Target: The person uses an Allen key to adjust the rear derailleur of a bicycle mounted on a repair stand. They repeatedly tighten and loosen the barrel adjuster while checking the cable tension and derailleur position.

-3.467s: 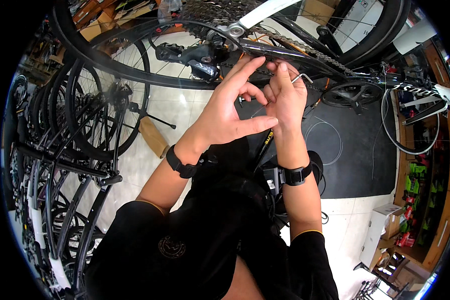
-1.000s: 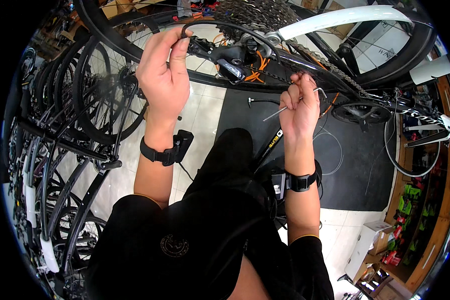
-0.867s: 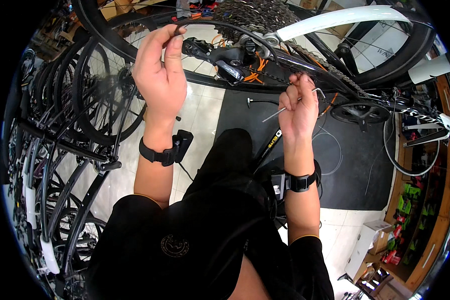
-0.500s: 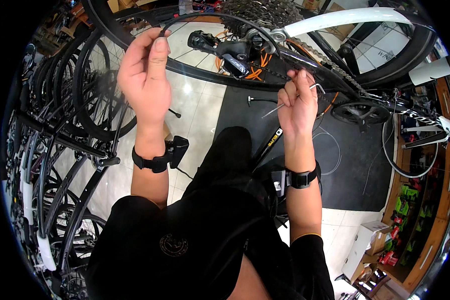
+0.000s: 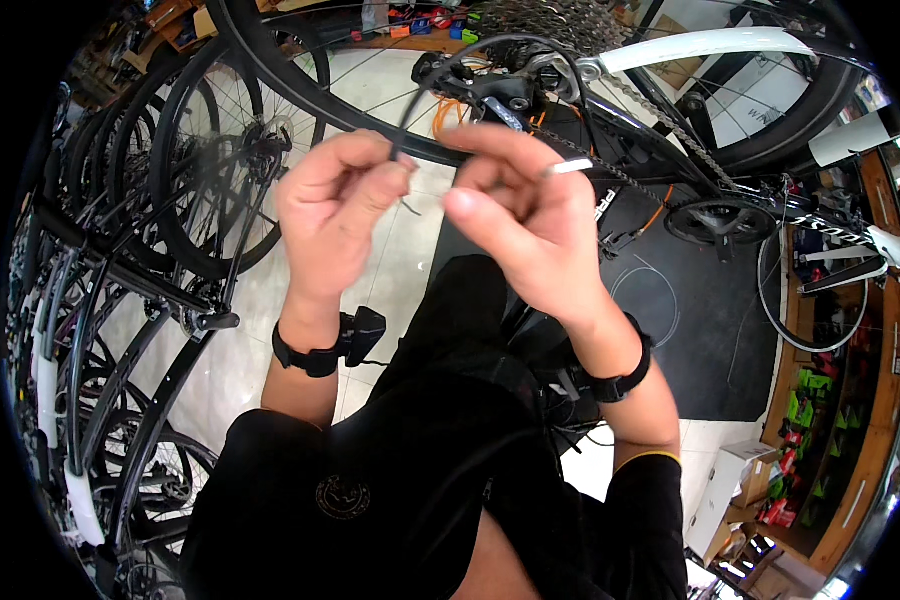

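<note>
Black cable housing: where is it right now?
In the head view's upper middle, the black cable housing has one end pinched in the left hand and arches over the rear derailleur.

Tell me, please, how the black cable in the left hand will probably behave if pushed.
Probably springy rather than limp: the black cable bows in a smooth arch from the left hand. Likely light, as it is thin and held in a fingertip pinch.

Smooth cable housing (image 5: 467, 50), shiny metal hex key (image 5: 570, 166), matt floor mat (image 5: 715, 330)
</note>
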The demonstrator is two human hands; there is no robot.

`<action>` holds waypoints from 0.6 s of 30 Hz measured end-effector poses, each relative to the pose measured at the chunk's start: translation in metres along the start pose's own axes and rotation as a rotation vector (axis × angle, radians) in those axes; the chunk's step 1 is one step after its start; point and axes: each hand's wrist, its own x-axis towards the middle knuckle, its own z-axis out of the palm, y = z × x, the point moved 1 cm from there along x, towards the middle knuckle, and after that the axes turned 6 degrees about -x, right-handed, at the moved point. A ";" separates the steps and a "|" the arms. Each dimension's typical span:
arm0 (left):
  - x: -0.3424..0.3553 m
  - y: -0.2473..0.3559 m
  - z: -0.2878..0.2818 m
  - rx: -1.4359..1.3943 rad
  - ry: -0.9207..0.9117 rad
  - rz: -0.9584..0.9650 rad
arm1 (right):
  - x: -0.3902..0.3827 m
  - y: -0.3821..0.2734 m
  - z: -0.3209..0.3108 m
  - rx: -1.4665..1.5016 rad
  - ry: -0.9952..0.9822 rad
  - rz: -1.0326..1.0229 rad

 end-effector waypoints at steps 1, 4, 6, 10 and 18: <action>-0.001 0.004 0.005 0.072 0.007 0.005 | 0.010 -0.007 0.007 -0.038 -0.038 -0.019; -0.001 0.007 0.001 0.187 0.048 0.048 | 0.033 -0.020 0.016 -0.269 -0.062 -0.103; 0.003 0.003 -0.004 0.345 0.026 0.096 | 0.047 -0.023 0.012 -0.346 0.017 -0.210; 0.005 -0.012 -0.014 0.496 -0.068 0.085 | 0.069 -0.055 -0.006 -0.139 0.090 -0.171; 0.024 -0.012 0.001 0.535 0.021 0.214 | 0.073 -0.024 0.007 -0.445 -0.030 -0.156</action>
